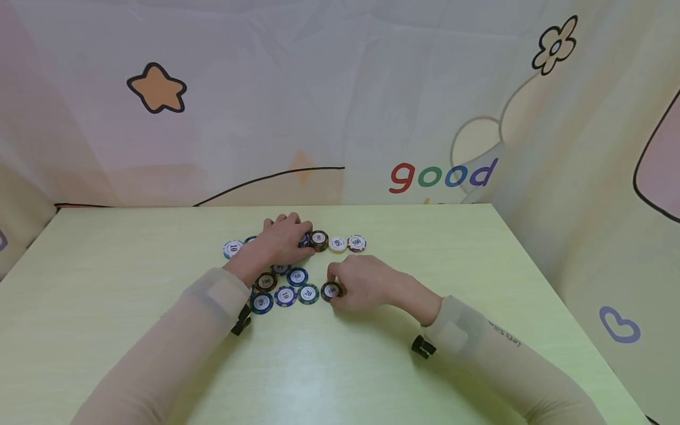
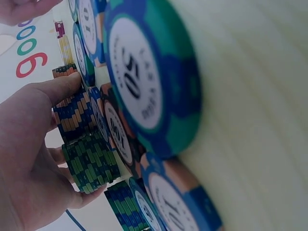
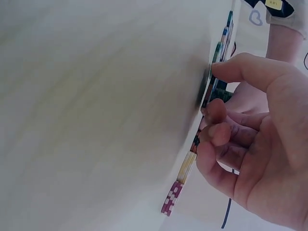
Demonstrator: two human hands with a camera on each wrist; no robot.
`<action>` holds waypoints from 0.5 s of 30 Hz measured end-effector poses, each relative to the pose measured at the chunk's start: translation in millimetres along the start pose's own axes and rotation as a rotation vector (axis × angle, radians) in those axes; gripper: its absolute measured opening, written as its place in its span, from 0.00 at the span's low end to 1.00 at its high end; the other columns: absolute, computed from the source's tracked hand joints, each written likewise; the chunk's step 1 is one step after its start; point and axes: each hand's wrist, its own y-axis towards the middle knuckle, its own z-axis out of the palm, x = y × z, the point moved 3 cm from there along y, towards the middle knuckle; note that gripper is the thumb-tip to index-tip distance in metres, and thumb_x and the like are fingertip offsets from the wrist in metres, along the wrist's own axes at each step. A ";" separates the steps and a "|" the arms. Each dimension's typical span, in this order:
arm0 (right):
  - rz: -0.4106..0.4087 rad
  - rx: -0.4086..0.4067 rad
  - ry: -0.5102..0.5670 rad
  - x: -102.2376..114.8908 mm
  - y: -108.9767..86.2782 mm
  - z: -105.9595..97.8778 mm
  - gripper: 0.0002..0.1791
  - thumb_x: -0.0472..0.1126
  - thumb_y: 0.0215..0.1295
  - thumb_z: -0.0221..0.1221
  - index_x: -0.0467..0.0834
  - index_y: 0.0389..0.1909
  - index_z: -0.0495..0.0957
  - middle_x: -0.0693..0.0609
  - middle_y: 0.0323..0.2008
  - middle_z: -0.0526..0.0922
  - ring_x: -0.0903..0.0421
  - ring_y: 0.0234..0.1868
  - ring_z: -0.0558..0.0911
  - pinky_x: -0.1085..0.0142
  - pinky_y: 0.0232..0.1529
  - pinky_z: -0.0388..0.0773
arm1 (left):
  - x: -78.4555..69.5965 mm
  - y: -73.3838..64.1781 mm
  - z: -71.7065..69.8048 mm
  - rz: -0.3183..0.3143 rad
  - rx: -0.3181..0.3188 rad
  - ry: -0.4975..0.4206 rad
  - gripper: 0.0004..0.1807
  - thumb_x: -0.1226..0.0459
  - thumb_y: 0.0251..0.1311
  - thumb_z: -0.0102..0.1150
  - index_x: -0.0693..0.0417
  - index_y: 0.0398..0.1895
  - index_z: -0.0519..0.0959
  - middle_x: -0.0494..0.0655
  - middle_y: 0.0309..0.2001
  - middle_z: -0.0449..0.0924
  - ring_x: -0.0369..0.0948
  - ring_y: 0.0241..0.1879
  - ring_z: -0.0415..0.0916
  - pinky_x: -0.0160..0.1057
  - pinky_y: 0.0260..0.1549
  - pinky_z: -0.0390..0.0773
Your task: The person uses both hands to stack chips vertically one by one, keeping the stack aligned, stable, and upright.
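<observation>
Stacks of poker chips form a row at the back, from a blue-white stack (image 1: 232, 248) to a maroon-white one (image 1: 356, 243). My left hand (image 1: 281, 239) reaches over the row's middle. In the left wrist view, its thumb and fingers grip round a blue-and-tan stack (image 2: 75, 116) and a green stack (image 2: 91, 163). Nearer lie flat loose chips, among them a "50" chip (image 1: 297, 277) and a "20" chip (image 1: 308, 294). My right hand (image 1: 366, 283) pinches a dark chip (image 1: 332, 291) at the front row's right end, its other fingers curled in.
A brown stack (image 1: 319, 241) and a yellow stack (image 1: 337, 244) stand just right of my left hand. A pale table (image 1: 340, 366) bears everything. A printed curtain (image 1: 297, 94) hangs along its back edge and right side.
</observation>
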 end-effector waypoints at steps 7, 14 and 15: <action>0.035 -0.062 0.005 -9.2 7.2 -8.1 0.16 0.48 0.64 0.67 0.43 0.48 0.81 0.58 0.25 0.78 0.58 0.27 0.77 0.64 0.30 0.74 | 2.0 0.1 1.3 0.003 -0.017 -0.008 0.30 0.47 0.70 0.61 0.51 0.69 0.72 0.59 0.64 0.69 0.58 0.62 0.66 0.64 0.59 0.63; 0.090 -0.113 -0.005 -16.4 19.3 -15.0 0.19 0.49 0.65 0.67 0.42 0.51 0.80 0.57 0.26 0.79 0.57 0.29 0.77 0.64 0.30 0.74 | 3.8 3.0 4.4 0.012 -0.028 -0.002 0.28 0.47 0.70 0.61 0.50 0.66 0.74 0.59 0.62 0.70 0.57 0.60 0.67 0.63 0.58 0.65; 0.098 -0.118 -0.001 -17.1 21.0 -16.2 0.19 0.49 0.65 0.66 0.42 0.51 0.80 0.56 0.26 0.79 0.57 0.28 0.77 0.65 0.29 0.73 | 4.1 3.2 4.4 0.011 -0.030 -0.002 0.28 0.47 0.70 0.61 0.50 0.66 0.74 0.59 0.62 0.70 0.57 0.60 0.67 0.63 0.57 0.65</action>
